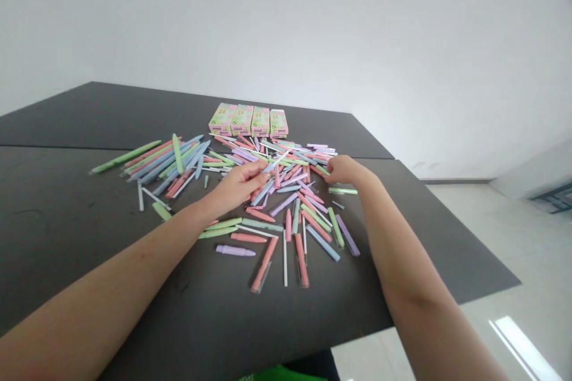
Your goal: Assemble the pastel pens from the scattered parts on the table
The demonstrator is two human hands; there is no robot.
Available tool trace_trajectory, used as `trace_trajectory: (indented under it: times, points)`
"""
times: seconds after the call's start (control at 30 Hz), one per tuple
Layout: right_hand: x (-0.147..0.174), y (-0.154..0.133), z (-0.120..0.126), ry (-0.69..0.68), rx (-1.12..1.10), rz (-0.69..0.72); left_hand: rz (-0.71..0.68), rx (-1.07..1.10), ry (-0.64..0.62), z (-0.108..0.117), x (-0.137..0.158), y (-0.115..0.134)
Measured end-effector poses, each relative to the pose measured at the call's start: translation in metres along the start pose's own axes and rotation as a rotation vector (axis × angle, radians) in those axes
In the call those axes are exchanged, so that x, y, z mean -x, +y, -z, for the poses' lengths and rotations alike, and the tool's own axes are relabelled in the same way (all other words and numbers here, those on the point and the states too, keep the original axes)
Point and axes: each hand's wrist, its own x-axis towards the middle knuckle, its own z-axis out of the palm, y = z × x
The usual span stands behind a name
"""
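My left hand (pixel 243 181) is closed in a pinch over the middle of a loose pile of pen parts. Between its thumb and fingers is a blue pen barrel (pixel 269 168) with a white refill (pixel 281 158) sticking out, tilted up to the right. At the pile's right edge, my right hand (pixel 345 169) bends down with its fingers curled and mostly hidden behind the hand. A green pen part (pixel 322 170) lies at its fingertips; whether they grip it is unclear. Just below that hand lies a green barrel with a clear cap (pixel 342 191).
Four-colour pen parts and white refills spread toward me, including a red capped barrel (pixel 302 261). Longer assembled-looking pens (pixel 165 158) are heaped at the left. Several small printed boxes (pixel 242 119) stand in a row behind the pile on the dark table (pixel 67 190).
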Motion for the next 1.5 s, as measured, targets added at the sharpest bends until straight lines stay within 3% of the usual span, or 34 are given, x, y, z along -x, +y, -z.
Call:
trace_trajectory:
  times: [0.43, 0.6, 0.87, 1.03, 1.17, 1.4, 1.5]
  points:
    - [0.007, 0.01, 0.012, 0.218, -0.205, -0.056, -0.002, 0.016, -0.007, 0.001, 0.001, 0.001]
    - [0.007, 0.006, 0.009, 0.198, -0.208, -0.037, 0.008, 0.088, -0.013, 0.0, 0.001, 0.004]
    - [0.011, -0.003, 0.014, 0.218, -0.253, -0.027, -0.032, 0.042, 0.093, 0.006, 0.0, 0.008]
    - [0.022, -0.038, 0.032, 0.295, -0.447, 0.209, -0.068, 0.041, 0.147, 0.011, 0.0, 0.017]
    - [0.037, -0.083, 0.04, 0.233, -0.622, 0.553, -0.127, 0.055, 0.225, 0.02, -0.003, 0.022]
    - [0.035, -0.143, 0.021, 0.282, -0.612, 0.858, -0.197, 0.014, 0.243, 0.044, -0.002, 0.03]
    - [0.029, -0.154, 0.013, 0.259, -0.537, 0.903, -0.185, 0.047, 0.254, 0.052, 0.005, 0.028]
